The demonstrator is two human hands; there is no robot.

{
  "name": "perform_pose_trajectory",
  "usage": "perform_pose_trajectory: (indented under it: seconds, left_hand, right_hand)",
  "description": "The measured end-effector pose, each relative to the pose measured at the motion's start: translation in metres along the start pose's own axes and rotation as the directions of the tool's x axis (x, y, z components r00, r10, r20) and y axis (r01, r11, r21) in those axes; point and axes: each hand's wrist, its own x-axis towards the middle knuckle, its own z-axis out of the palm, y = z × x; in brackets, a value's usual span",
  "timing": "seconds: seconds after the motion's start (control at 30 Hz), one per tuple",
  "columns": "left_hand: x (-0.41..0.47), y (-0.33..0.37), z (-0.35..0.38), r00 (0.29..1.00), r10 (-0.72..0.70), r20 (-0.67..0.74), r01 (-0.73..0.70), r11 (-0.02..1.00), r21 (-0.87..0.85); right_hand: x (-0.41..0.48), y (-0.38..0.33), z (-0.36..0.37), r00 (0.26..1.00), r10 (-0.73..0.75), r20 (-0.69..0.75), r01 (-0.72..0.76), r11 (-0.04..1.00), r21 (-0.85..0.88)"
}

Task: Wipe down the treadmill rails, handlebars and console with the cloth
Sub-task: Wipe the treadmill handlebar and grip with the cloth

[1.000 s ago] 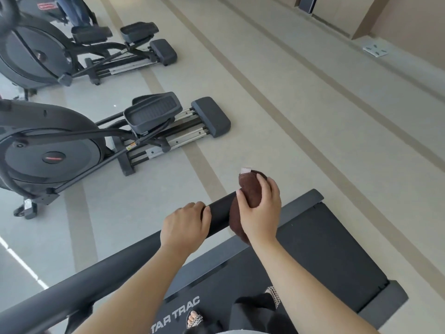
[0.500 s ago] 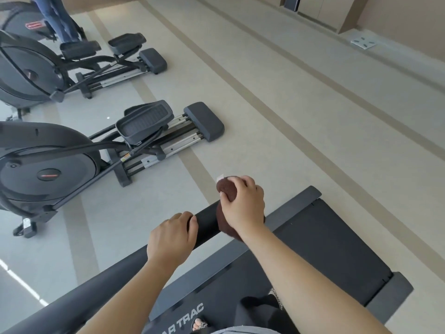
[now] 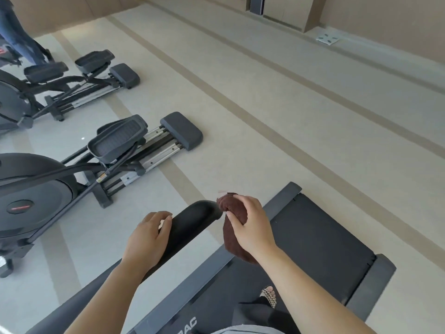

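Beige gym floor with darker stripes carries the treadmill, two ellipticals at left, a scale near the wall.

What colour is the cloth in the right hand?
Dark reddish brown cloth, clearest in the head view.

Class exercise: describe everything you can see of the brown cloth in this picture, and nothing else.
The cloth is dark reddish-brown, with a soft, towel-like nap. It is bunched, not spread out: a rounded wad at the top and a longer tail hanging below. A small pale tag sticks out at its top edge. The right hand grips it round the middle, fingers over the wad. It sits just past the rounded end of the black handlebar, above the treadmill's grey side rail; whether it touches the handlebar's tip cannot be told.
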Motion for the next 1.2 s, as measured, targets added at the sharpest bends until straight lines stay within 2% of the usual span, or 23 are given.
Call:
perform_pose_trajectory:
  seconds: [0.1,0.17,0.37,0.47,0.57,0.73,1.03,1.2]
  left_hand:
    - [0.012,0.052,0.012,0.989,0.118,-0.087,-0.122,0.991,-0.047]
    - [0.02,0.091,0.027,0.978,0.196,-0.064,-0.2,0.977,-0.068]
    - [0.034,0.21,0.106,0.894,0.411,0.176,-0.386,0.908,-0.161]
    - [0.036,0.264,0.148,0.808,0.493,0.322,-0.46,0.87,-0.177]
    - [0.044,0.309,0.177,0.716,0.565,0.41,-0.541,0.82,-0.184]
    - [0.075,0.362,0.209,0.628,0.616,0.476,-0.617,0.766,-0.178]
    - [0.184,0.463,0.261,0.588,0.66,0.468,-0.658,0.726,-0.199]
    - [0.262,0.542,0.275,0.555,0.63,0.543,-0.683,0.718,-0.134]
  right_hand:
    - [-0.005,0.027,-0.038,0.997,0.053,-0.048,-0.054,0.999,-0.008]
    - [-0.009,0.047,-0.066,0.991,0.109,-0.08,-0.111,0.994,-0.011]
    - [-0.022,0.108,-0.158,0.936,0.267,-0.23,-0.269,0.963,0.023]
    - [-0.032,0.137,-0.202,0.879,0.329,-0.345,-0.333,0.942,0.049]
    - [-0.041,0.161,-0.238,0.804,0.397,-0.443,-0.405,0.911,0.081]
    - [-0.026,0.188,-0.275,0.744,0.441,-0.501,-0.446,0.887,0.119]
    - [0.106,0.221,-0.352,0.778,0.38,-0.5,-0.401,0.913,0.07]
    - [0.195,0.227,-0.414,0.773,0.389,-0.502,-0.414,0.908,0.067]
